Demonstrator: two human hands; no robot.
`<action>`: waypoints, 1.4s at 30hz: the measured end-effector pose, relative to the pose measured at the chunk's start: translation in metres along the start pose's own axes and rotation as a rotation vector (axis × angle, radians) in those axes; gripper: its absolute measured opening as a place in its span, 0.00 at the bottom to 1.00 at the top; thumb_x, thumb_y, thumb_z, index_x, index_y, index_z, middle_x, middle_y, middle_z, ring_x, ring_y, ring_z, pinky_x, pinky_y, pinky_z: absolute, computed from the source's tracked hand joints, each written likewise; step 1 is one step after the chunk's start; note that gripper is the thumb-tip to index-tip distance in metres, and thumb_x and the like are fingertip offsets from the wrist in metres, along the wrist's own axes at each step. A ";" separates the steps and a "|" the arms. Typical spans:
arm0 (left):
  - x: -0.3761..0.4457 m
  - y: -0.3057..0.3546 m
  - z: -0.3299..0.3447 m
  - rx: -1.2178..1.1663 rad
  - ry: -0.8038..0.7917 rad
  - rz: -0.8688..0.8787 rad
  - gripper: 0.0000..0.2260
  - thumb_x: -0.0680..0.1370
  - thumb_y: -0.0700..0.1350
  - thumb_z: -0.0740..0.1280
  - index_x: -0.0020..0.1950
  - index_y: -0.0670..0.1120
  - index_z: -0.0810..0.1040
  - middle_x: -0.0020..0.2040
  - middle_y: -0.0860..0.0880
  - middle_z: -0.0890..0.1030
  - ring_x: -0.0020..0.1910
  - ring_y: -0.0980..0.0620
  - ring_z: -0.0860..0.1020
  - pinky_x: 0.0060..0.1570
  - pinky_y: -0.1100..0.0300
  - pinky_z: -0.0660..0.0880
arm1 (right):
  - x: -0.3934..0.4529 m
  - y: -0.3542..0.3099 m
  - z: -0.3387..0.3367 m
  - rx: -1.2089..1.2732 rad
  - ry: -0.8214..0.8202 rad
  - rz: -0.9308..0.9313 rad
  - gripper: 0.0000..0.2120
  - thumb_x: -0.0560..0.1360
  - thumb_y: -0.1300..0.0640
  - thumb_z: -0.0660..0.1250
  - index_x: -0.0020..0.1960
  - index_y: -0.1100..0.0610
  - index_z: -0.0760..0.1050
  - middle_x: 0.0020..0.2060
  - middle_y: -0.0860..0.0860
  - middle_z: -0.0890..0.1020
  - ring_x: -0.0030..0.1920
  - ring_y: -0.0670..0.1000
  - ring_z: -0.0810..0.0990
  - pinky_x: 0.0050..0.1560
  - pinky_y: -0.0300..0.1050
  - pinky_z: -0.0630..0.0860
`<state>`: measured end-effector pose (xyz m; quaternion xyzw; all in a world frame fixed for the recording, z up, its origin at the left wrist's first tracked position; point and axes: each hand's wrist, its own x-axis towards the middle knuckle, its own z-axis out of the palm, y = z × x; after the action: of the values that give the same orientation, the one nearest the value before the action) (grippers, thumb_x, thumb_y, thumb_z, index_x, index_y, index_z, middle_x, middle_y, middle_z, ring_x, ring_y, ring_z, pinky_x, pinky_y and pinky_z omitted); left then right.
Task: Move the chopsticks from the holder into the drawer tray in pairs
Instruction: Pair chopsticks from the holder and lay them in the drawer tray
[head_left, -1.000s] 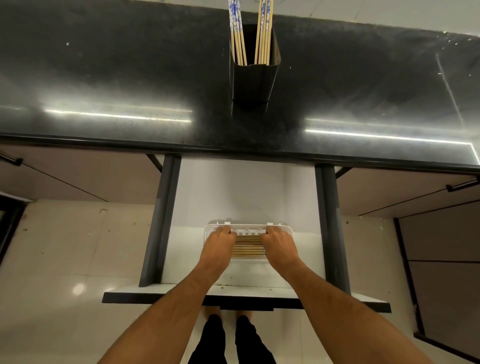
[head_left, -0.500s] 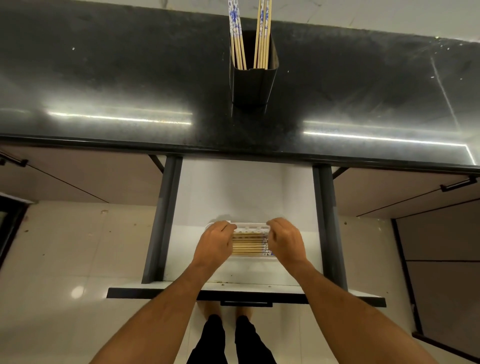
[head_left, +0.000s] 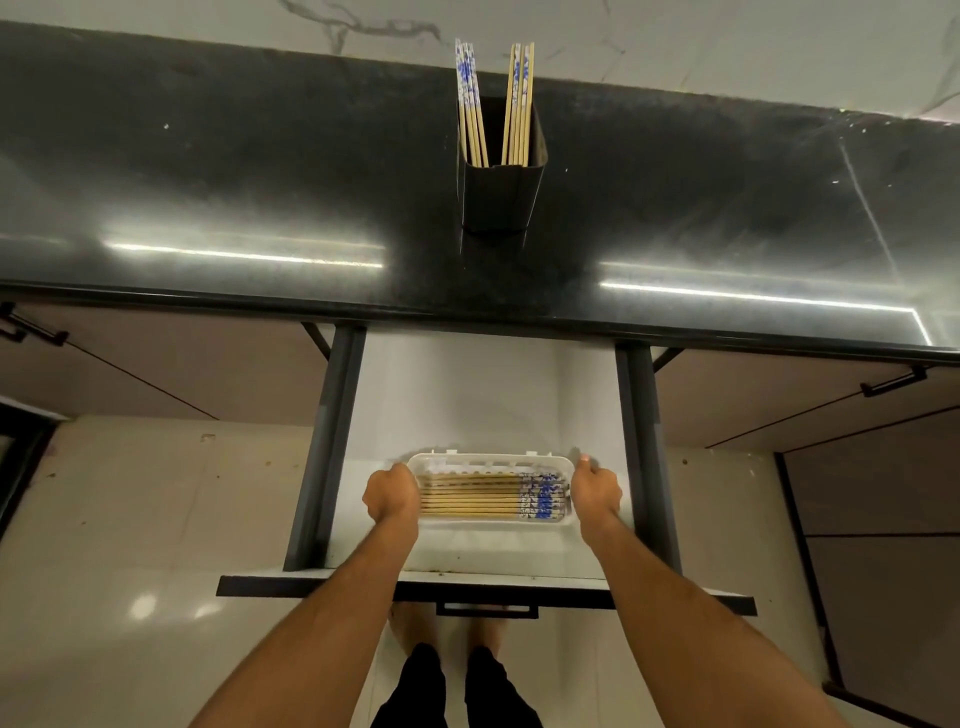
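A white drawer tray lies in the open drawer. Several wooden chopsticks lie side by side in it, their blue-and-white patterned ends pointing right. My left hand grips the tray's left end with curled fingers. At the right end, my right hand holds the tray with its thumb on the far corner of the rim. On the black counter stands a black holder with two upright bunches of chopsticks, one left and one right.
The black counter spans the view above the drawer. Dark drawer rails run along both sides. Cabinet doors with handles flank the drawer. My feet stand on the pale tiled floor below the drawer front.
Both hands have slid apart from the middle of the tray to its two ends, uncovering the chopsticks that lie in it.
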<state>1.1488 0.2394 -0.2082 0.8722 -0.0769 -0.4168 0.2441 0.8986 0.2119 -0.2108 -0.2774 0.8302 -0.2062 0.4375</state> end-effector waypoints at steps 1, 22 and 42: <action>0.000 -0.001 0.001 0.003 -0.013 -0.003 0.12 0.84 0.46 0.59 0.50 0.39 0.78 0.50 0.39 0.81 0.43 0.44 0.78 0.37 0.55 0.73 | 0.000 0.000 0.001 -0.004 -0.003 -0.004 0.19 0.85 0.44 0.56 0.54 0.58 0.76 0.43 0.55 0.83 0.38 0.52 0.83 0.37 0.44 0.80; 0.000 -0.003 0.004 0.007 -0.072 0.008 0.12 0.84 0.46 0.58 0.50 0.41 0.78 0.48 0.41 0.81 0.44 0.45 0.80 0.42 0.54 0.78 | -0.003 0.002 0.009 -0.173 0.010 -0.118 0.21 0.84 0.43 0.56 0.55 0.59 0.78 0.46 0.56 0.85 0.42 0.54 0.85 0.35 0.40 0.79; -0.029 0.095 -0.030 0.455 0.050 1.072 0.15 0.84 0.48 0.60 0.67 0.41 0.74 0.60 0.43 0.79 0.59 0.47 0.77 0.62 0.54 0.75 | -0.036 -0.106 -0.016 -0.641 0.133 -0.810 0.20 0.84 0.47 0.59 0.68 0.60 0.72 0.62 0.55 0.77 0.62 0.53 0.76 0.64 0.45 0.74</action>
<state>1.1600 0.1775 -0.1253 0.7515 -0.5896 -0.1875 0.2291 0.9310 0.1560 -0.1182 -0.6827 0.7037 -0.1115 0.1620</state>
